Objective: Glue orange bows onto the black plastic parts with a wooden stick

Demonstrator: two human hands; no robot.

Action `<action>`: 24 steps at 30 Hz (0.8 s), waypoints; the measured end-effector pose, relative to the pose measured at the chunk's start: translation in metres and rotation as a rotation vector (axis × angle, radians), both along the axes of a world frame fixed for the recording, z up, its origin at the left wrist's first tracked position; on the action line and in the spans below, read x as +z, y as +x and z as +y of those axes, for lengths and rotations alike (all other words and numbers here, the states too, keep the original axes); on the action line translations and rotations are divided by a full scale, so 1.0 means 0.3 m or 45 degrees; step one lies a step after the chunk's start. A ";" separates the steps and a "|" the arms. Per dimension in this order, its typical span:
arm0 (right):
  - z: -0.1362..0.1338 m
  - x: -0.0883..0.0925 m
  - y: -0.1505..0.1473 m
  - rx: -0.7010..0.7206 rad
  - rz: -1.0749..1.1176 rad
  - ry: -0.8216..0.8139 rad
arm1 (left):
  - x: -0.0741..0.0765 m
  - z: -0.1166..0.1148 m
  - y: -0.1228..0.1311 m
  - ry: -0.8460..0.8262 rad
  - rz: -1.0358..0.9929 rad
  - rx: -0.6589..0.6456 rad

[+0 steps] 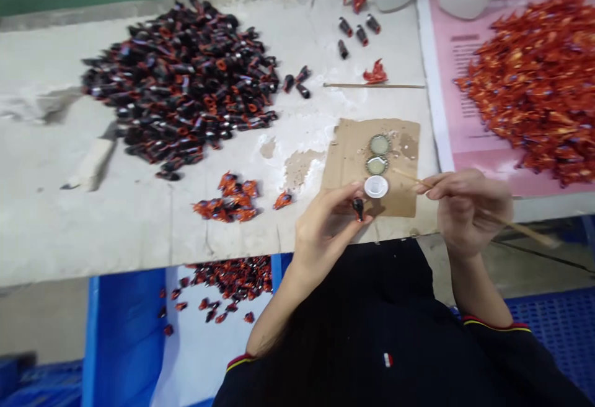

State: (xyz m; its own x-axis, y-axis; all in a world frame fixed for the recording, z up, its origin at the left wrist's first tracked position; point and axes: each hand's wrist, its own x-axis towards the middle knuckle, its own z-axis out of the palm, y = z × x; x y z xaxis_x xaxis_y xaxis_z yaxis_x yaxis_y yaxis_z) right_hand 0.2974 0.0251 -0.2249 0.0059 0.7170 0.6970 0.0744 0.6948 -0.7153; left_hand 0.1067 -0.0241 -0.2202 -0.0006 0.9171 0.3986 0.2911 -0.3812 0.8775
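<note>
Between the thumb and fingers of my left hand (pixel 323 224) is a small black piece with a red end (pixel 357 209), held over the near edge of a cardboard sheet (pixel 344 153). My right hand (pixel 471 205) pinches a thin wooden stick (pixel 515 227), its tip pointing left over the cardboard. On the cardboard, a white round cap (pixel 376 187) sits just beyond my left fingertips. Two bottle caps (pixel 379 145) with pale contents line up behind it. A few assembled orange-and-black pieces (pixel 230 199) lie left of my left hand.
A large heap of black pieces (pixel 186 78) covers the table's left middle. Bright orange pieces (pixel 539 85) are piled on a pink printed sheet (pixel 458 72) at right. Another stick (pixel 372 86) lies behind the cardboard. A blue bin (pixel 125 332) below holds more pieces.
</note>
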 end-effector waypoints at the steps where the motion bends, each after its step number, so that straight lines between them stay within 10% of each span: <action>1: 0.007 0.002 0.044 -0.110 -0.193 0.099 | -0.001 0.001 -0.002 -0.004 -0.003 0.003; 10: -0.007 -0.009 0.556 -1.314 -1.077 -0.289 | -0.002 -0.003 -0.034 -0.080 0.050 0.054; 15: 0.007 -0.048 0.527 -1.361 -1.004 -0.651 | -0.001 0.000 -0.030 -0.072 0.064 0.070; 24: -0.016 -0.045 0.462 -1.423 -0.910 -0.622 | 0.006 -0.005 -0.036 -0.042 0.070 0.073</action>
State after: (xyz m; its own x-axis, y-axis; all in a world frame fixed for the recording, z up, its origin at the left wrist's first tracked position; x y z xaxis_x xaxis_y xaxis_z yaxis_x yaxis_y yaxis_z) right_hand 0.4360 0.0204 -0.2386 0.4794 0.7361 0.4778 0.8565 -0.2738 -0.4376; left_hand 0.0959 -0.0256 -0.2185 -0.0325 0.9289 0.3690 0.3595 -0.3336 0.8715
